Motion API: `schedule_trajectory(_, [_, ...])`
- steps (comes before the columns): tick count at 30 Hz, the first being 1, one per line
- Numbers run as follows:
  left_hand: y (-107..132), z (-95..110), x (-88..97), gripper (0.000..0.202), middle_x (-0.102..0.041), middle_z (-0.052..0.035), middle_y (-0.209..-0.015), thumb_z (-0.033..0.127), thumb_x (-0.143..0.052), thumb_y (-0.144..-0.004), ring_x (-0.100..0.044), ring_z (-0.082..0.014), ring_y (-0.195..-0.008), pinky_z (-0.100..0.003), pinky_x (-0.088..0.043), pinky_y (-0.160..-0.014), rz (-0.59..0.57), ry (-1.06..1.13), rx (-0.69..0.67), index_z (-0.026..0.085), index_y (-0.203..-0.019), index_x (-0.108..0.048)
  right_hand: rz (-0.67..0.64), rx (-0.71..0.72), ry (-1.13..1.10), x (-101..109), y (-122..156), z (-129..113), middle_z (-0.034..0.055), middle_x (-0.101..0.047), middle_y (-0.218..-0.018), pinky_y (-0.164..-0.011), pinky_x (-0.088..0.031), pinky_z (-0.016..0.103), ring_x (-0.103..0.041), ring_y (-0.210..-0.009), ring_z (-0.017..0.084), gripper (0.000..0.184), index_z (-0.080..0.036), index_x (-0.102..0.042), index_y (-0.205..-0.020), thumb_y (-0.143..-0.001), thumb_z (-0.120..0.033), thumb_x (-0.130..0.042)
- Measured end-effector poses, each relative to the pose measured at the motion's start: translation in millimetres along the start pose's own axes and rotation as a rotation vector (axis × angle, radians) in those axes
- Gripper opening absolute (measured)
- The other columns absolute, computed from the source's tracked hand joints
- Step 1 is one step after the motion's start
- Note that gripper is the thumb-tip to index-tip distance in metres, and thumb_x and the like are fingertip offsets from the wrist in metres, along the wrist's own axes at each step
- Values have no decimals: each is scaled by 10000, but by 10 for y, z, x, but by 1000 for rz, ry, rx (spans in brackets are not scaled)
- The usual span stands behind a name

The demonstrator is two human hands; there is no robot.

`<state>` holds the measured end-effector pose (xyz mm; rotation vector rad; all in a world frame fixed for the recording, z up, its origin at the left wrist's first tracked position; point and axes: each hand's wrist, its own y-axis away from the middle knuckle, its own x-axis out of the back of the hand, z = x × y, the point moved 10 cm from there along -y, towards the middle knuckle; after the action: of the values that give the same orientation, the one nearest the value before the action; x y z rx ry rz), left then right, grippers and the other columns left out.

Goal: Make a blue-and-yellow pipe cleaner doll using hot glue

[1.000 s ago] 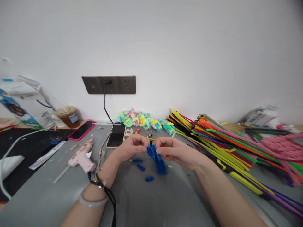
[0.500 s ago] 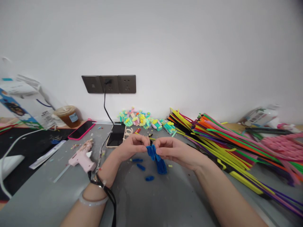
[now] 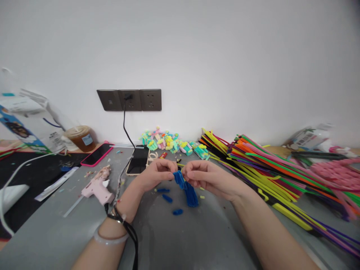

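Both my hands meet over the middle of the grey table (image 3: 182,240). My left hand (image 3: 154,174) pinches the top left of a blue pipe-cleaner piece (image 3: 189,191). My right hand (image 3: 206,178) is closed on its top right, fingers curled over it. The blue piece hangs down from my fingers to the table. Three short blue bits lie just below my left hand, one of them a blue scrap (image 3: 177,212).
A pink glue gun (image 3: 97,187) lies at the left, its cord running by my wrist. Two phones (image 3: 97,155) (image 3: 137,161) lie behind, one plugged into the wall socket (image 3: 129,100). Small finished pastel figures (image 3: 171,144) sit by the wall. A big pile of coloured pipe cleaners (image 3: 270,168) fills the right.
My right hand has shifted slightly left and rolled its fingers over the top of the blue piece. The left hand holds still.
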<state>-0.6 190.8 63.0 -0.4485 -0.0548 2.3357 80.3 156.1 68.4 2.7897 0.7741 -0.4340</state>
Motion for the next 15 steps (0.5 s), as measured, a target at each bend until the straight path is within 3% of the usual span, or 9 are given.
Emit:
schedule_trajectory(6, [1, 2, 13, 338, -535, 9, -643, 386, -888, -581, -482, -120, -626, -245, -387, -606, 12, -4, 3, 145, -606, -652, 13, -5, -28, -3, 2, 10, -7, -623, -721, -574, -389, 208, -502, -591, 82, 278, -157, -637, -750, -718, -347, -838])
schedule_trajectory(15, [2, 20, 9, 323, -529, 17, -627, 375, -885, -604, -470, -105, -610, -239, -364, -602, -5, -18, -19, 139, -608, -664, -18, -39, 63, -57, 11, 28, -29, -571, -656, -572, -356, 211, -469, -580, 81, 306, -147, -654, -790, -719, -388, -829])
